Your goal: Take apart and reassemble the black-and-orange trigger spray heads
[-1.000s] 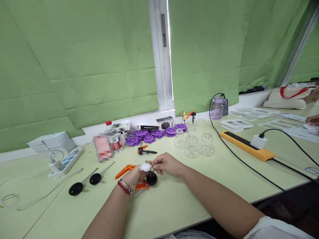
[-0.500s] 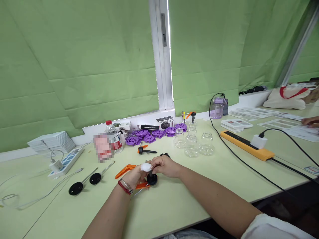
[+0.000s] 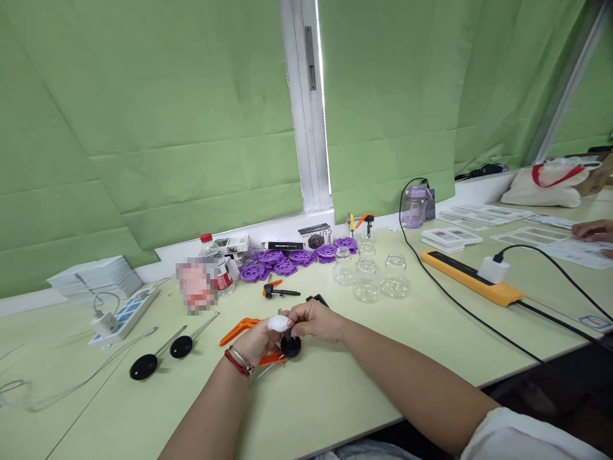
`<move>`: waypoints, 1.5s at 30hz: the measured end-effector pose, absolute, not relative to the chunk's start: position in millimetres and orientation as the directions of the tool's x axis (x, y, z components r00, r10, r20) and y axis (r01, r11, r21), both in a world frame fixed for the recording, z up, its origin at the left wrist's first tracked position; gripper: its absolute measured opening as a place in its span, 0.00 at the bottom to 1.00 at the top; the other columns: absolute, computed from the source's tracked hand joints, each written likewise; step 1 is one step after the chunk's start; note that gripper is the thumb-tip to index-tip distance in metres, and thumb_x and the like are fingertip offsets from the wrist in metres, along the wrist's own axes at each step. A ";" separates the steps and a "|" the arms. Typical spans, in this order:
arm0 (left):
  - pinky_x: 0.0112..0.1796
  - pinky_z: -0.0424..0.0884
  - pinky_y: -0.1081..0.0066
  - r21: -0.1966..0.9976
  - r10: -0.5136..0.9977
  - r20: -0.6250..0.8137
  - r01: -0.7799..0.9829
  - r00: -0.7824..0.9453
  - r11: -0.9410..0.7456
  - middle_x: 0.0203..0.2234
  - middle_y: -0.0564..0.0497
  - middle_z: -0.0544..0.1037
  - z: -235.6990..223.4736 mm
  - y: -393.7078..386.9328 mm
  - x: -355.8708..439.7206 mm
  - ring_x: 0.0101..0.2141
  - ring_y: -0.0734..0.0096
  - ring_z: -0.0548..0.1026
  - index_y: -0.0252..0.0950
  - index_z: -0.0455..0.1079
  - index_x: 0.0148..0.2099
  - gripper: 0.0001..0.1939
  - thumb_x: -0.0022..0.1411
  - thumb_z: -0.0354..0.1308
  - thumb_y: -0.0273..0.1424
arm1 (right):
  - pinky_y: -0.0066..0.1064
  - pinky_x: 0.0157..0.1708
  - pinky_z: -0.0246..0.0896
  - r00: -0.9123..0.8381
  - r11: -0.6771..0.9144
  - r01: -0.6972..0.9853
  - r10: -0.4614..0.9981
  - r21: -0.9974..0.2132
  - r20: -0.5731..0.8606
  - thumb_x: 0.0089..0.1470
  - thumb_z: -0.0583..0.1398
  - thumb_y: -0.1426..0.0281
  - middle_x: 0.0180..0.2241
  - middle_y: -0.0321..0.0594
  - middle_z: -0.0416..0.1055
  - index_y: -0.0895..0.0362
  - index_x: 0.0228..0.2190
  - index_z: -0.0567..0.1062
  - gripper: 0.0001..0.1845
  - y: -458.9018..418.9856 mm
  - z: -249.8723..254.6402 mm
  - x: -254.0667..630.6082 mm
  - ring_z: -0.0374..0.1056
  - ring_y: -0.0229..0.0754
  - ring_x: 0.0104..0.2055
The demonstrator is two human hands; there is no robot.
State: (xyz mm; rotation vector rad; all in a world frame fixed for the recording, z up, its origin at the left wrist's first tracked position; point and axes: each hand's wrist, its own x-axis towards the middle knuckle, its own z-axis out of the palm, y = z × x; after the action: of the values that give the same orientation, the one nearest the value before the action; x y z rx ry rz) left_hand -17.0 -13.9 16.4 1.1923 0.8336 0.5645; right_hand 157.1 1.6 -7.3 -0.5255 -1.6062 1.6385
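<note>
My left hand (image 3: 261, 340), with a bracelet and a red band at the wrist, is closed around a black part with a round base (image 3: 290, 347). A smooth white oval (image 3: 278, 323) lies at its thumb; whether it is a thumb cover or a separate piece I cannot tell. From the other side, the fingers of my right hand (image 3: 313, 321) pinch the top of the same black part. An orange handle (image 3: 272, 359) and a thin metal rod show below my left hand. Another orange handle (image 3: 239, 330) lies left of the hands. My fingers hide much of the black part.
Two black discs with metal rods (image 3: 143, 367) lie at left. Behind the hands are a black-and-orange piece (image 3: 281, 292), purple parts (image 3: 302, 257) and several glass jars (image 3: 366, 291). A yellow power strip (image 3: 472, 278) and cables lie right. Another person's hand (image 3: 592, 230) rests on papers.
The whole view has shifted slightly. Both hands keep nearly the same pose on the black part.
</note>
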 end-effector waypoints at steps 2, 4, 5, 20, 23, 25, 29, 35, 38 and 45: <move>0.20 0.63 0.74 0.954 0.770 -0.261 0.031 0.582 0.300 0.21 0.55 0.65 15.4 -13.6 -17.4 0.22 0.73 0.66 0.36 0.64 0.34 0.14 0.46 0.55 0.39 | 0.32 0.40 0.58 -0.617 0.068 -0.241 0.759 -0.968 0.207 0.32 0.69 0.67 0.32 0.36 0.72 0.60 0.25 0.74 0.15 1.4 -7.7 156.7 0.66 0.37 0.34; 0.20 0.62 0.75 0.953 0.775 -0.262 0.026 0.576 0.303 0.20 0.55 0.65 14.5 -13.4 -17.9 0.22 0.73 0.65 0.36 0.64 0.33 0.13 0.46 0.55 0.38 | 0.32 0.39 0.59 -0.611 0.052 -0.244 0.767 -0.968 0.195 0.30 0.70 0.68 0.30 0.36 0.72 0.60 0.24 0.74 0.16 0.7 -6.9 156.5 0.66 0.36 0.32; 0.20 0.62 0.75 0.952 0.777 -0.265 0.028 0.571 0.304 0.20 0.55 0.65 14.3 -13.4 -18.1 0.21 0.74 0.64 0.36 0.64 0.33 0.12 0.46 0.55 0.37 | 0.32 0.38 0.59 -0.609 0.044 -0.243 0.771 -0.969 0.188 0.29 0.70 0.68 0.29 0.35 0.72 0.60 0.24 0.74 0.16 0.3 -6.3 156.5 0.65 0.36 0.31; 0.20 0.62 0.75 0.959 0.760 -0.233 0.012 0.607 0.285 0.18 0.55 0.62 13.5 -12.5 -18.7 0.21 0.73 0.64 0.35 0.67 0.36 0.13 0.46 0.54 0.35 | 0.29 0.34 0.58 -0.604 0.027 -0.255 0.776 -0.967 0.180 0.29 0.70 0.68 0.28 0.35 0.72 0.61 0.24 0.75 0.16 -1.0 -6.4 157.9 0.64 0.34 0.29; 0.19 0.63 0.73 0.953 0.770 -0.265 0.038 0.580 0.300 0.16 0.56 0.60 16.3 -14.2 -16.9 0.19 0.74 0.63 0.35 0.66 0.35 0.13 0.44 0.54 0.35 | 0.29 0.34 0.58 -0.606 0.012 -0.256 0.777 -0.967 0.170 0.28 0.71 0.68 0.29 0.36 0.72 0.61 0.23 0.74 0.17 -1.8 -5.2 157.3 0.64 0.34 0.29; 0.18 0.64 0.72 0.951 0.771 -0.282 0.058 0.571 0.305 0.16 0.56 0.61 18.7 -15.6 -15.7 0.19 0.72 0.63 0.35 0.66 0.36 0.16 0.44 0.53 0.35 | 0.29 0.33 0.58 -0.606 0.004 -0.255 0.779 -0.967 0.163 0.27 0.71 0.68 0.29 0.35 0.72 0.61 0.23 0.74 0.17 -2.1 -4.5 156.9 0.64 0.34 0.29; 0.19 0.63 0.72 0.952 0.763 -0.282 0.069 0.581 0.299 0.20 0.53 0.65 20.7 -16.9 -15.0 0.22 0.69 0.67 0.35 0.66 0.43 0.22 0.44 0.53 0.37 | 0.29 0.33 0.58 -0.598 0.008 -0.252 0.785 -0.968 0.162 0.26 0.72 0.69 0.27 0.35 0.71 0.62 0.22 0.73 0.18 -1.5 -6.2 156.2 0.65 0.34 0.28; 0.20 0.61 0.75 0.957 0.759 -0.229 -0.002 0.610 0.291 0.14 0.58 0.58 14.8 -13.6 -18.4 0.19 0.75 0.61 0.35 0.69 0.40 0.18 0.45 0.55 0.36 | 0.28 0.30 0.59 -0.588 0.035 -0.196 0.796 -0.980 0.146 0.23 0.72 0.69 0.23 0.32 0.69 0.62 0.23 0.73 0.20 0.0 -9.8 157.3 0.64 0.33 0.26; 0.20 0.61 0.75 0.953 0.751 -0.220 -0.026 0.623 0.300 0.13 0.58 0.57 12.3 -12.2 -19.9 0.18 0.76 0.60 0.35 0.70 0.37 0.15 0.46 0.55 0.36 | 0.27 0.29 0.59 -0.579 0.053 -0.181 0.801 -0.982 0.150 0.23 0.72 0.70 0.23 0.31 0.68 0.62 0.23 0.73 0.20 -0.2 -10.0 157.7 0.63 0.32 0.25; 0.20 0.62 0.73 0.956 0.759 -0.232 -0.004 0.608 0.294 0.13 0.57 0.57 10.6 -11.2 -21.1 0.19 0.73 0.61 0.34 0.71 0.36 0.14 0.47 0.54 0.37 | 0.27 0.29 0.59 -0.571 0.077 -0.180 0.803 -0.981 0.168 0.25 0.72 0.70 0.23 0.31 0.68 0.62 0.24 0.73 0.19 -1.3 -8.9 157.1 0.63 0.32 0.25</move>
State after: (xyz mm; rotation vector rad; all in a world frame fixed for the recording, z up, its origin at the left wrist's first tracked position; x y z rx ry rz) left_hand -21.1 -11.2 10.6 1.1750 0.7846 0.5838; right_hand 157.1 -1.3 -8.9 -0.6369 -1.5810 1.6058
